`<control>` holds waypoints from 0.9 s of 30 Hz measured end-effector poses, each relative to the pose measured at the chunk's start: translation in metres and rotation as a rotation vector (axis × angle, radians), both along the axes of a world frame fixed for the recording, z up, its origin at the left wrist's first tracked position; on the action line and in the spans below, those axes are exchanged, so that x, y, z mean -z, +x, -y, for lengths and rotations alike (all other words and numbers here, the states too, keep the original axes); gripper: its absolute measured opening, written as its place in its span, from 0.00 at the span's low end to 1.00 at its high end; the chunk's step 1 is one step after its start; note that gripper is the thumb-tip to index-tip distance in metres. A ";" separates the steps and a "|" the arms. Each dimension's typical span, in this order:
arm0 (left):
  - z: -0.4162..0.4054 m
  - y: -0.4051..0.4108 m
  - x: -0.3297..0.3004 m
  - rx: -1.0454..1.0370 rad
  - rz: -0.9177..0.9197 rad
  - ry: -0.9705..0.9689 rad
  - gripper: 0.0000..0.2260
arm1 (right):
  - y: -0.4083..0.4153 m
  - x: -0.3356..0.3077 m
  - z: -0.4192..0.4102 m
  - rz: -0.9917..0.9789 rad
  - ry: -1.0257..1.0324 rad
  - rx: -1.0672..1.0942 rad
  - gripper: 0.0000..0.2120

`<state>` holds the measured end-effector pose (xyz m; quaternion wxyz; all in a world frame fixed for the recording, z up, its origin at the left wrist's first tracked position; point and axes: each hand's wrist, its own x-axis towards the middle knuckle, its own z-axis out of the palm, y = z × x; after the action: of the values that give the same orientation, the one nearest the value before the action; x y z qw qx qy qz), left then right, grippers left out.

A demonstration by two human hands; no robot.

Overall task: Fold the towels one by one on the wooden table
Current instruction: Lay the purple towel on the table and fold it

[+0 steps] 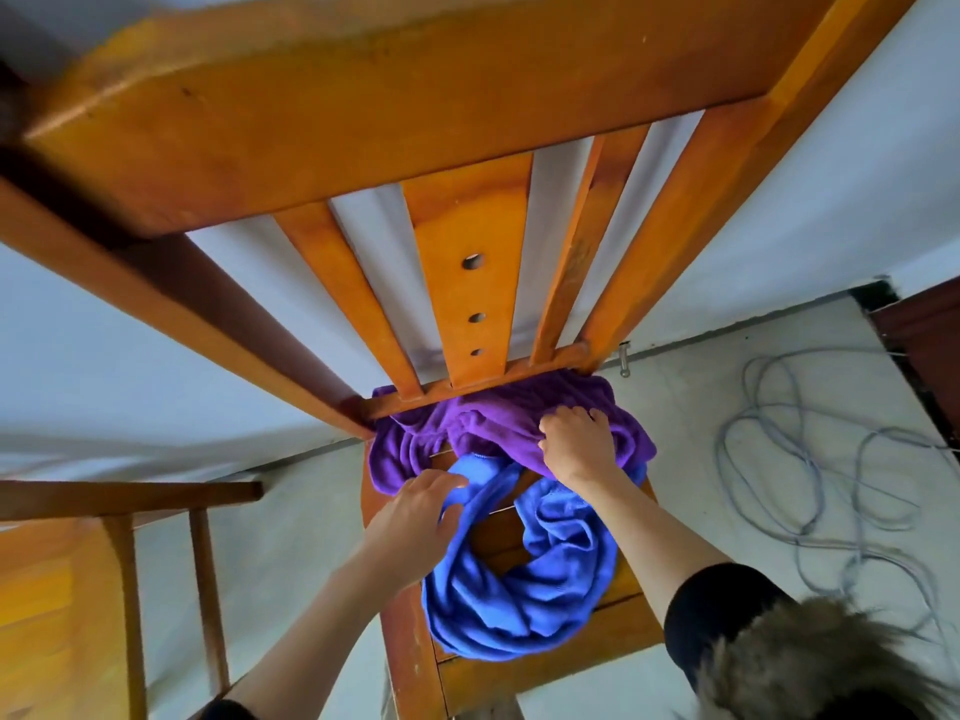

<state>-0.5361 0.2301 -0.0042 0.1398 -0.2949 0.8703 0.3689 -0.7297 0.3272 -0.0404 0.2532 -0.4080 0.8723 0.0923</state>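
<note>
Two crumpled towels lie on the seat of a wooden chair (545,662). The purple towel (415,449) is bunched at the back of the seat, under the backrest slats. The blue towel (550,579) lies in a loose ring nearer to me. My left hand (415,517) has its fingers curled over an edge of the blue towel. My right hand (576,444) presses down on the purple towel and pinches its fabric. The wooden table is not clearly in view.
The chair's tall slatted backrest (467,283) rises right in front of me. Another wooden piece of furniture (124,537) stands at the left. A loose grey cable (810,459) coils on the pale floor to the right. A white wall is behind.
</note>
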 end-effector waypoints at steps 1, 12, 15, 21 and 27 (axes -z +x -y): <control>0.000 0.001 0.002 -0.010 -0.004 0.002 0.16 | 0.004 0.001 0.000 -0.024 -0.015 -0.002 0.11; -0.001 0.002 0.003 0.014 -0.005 -0.012 0.16 | 0.008 0.010 0.000 -0.100 -0.069 -0.073 0.16; -0.001 0.003 0.016 -0.020 -0.024 -0.015 0.16 | 0.013 0.021 0.003 -0.027 -0.192 -0.043 0.11; -0.012 0.005 0.008 -0.073 -0.101 -0.024 0.20 | 0.029 -0.027 -0.035 0.229 -0.666 0.229 0.06; -0.019 -0.018 -0.015 -0.080 -0.132 -0.051 0.24 | 0.059 -0.082 -0.068 0.343 -0.616 0.100 0.06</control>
<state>-0.5539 0.2492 0.0113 0.0596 -0.3078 0.8744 0.3703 -0.6706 0.3948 0.0412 0.2654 -0.4314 0.8230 -0.2572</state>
